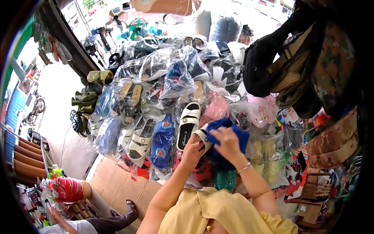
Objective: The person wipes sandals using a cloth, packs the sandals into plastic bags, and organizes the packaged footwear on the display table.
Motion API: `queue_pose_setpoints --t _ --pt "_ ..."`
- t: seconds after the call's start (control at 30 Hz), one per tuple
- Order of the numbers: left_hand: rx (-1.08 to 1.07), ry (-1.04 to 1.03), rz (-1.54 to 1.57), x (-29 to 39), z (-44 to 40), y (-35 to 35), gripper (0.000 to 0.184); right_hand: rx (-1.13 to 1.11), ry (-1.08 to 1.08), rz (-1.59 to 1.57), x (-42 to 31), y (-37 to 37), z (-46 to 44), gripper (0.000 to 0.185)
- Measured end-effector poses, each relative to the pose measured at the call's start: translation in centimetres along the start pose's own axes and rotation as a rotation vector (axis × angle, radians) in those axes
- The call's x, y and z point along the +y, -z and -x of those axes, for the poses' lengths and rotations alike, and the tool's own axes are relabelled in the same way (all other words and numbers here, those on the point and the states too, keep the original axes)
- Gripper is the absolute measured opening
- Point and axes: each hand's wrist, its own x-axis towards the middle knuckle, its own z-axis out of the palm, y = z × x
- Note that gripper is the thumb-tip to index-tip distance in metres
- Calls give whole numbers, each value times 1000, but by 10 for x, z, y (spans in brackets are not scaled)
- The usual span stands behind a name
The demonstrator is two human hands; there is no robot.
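The fingers of the left hand (192, 151) grip a white sandal (202, 137); those of the right hand (226, 141) clench a bunched blue cloth (239, 133) against or just beside its strap. Landmark: the matching white sandal (188, 126), black-insoled, which rests on the bagged footwear just left of the gripped one; whether the left fingers brush it cannot be told. Left of the landmark lie bagged blue slippers (163, 140); farther left, a cross-strapped pair (141, 141); well to its right, pink clogs (261, 113). Beyond it, clear plastic bags (152, 64) cover more footwear. Hazards, as judged: slick plastic may let the landmark slide if knocked; hard rubbing may twist the gripped sandal loose. Writing: pale script on the landmark's insole and round emblems on the blue slippers, none legible.
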Motion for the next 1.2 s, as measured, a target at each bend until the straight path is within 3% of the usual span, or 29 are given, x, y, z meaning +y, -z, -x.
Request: queue_pose_setpoints --t 0.07,0.13,0.23,0.3,0.33,0.4,0.47,0.5,0.6,0.63,0.67,0.73,0.8,0.83,0.87,0.93,1.0,1.07,1.13,1.2 --pt "-24 3 -27 6 2 -6 71 207 -51 6 9 19 -8 54" --pt "-41 0 -23 7 2 -5 66 254 -54 -45 1 33 -10 57" --pt "-117 17 -148 10 -2 -4 68 -106 89 -105 -6 9 10 61" --pt "-209 92 -434 19 -9 5 70 -67 -22 -54 5 1 21 58" --pt "-58 169 -636 29 -7 5 63 -24 -81 -38 9 7 19 57" --pt "112 10 -1175 42 -11 15 48 183 -102 -89 24 22 23 57" --pt "151 -407 -1779 54 -12 6 37 262 -187 -219 25 41 27 54" --pt "167 -574 -1877 52 -18 11 45 268 -183 -249 23 50 30 52" --pt "126 -668 -1918 38 -51 25 57 265 -179 -310 16 53 43 51" --pt "98 -508 -2000 40 -58 22 56 250 -185 -329 14 47 49 52" --pt "140 -453 -2021 33 -80 37 47 243 -176 -358 12 42 50 53" --pt "147 -704 -1931 24 -93 31 31 228 -219 -408 2 39 55 54" --pt "250 -522 -1639 21 -106 40 18 261 -193 -372 -5 41 52 56" --pt "335 -285 -1624 26 -98 37 17 309 -171 -303 -7 39 52 57" --pt "252 -391 -1553 33 -86 22 23 356 -166 -289 -10 43 46 57" --pt "-5 -648 -1443 32 -81 18 12 421 -189 -300 -20 47 34 55" --pt "-13 -696 -1801 25 -53 9 33 475 -137 -324 -31 30 19 51" --pt "-46 -704 -1787 17 -31 13 26 277 -71 -214 -35 9 8 62" --pt "60 -685 -1618 23 -16 6 18 361 -23 -242 -23 5 -4 58" --pt "-7 -815 -1599 33 2 -6 12 282 -155 -365 -19 18 0 54"
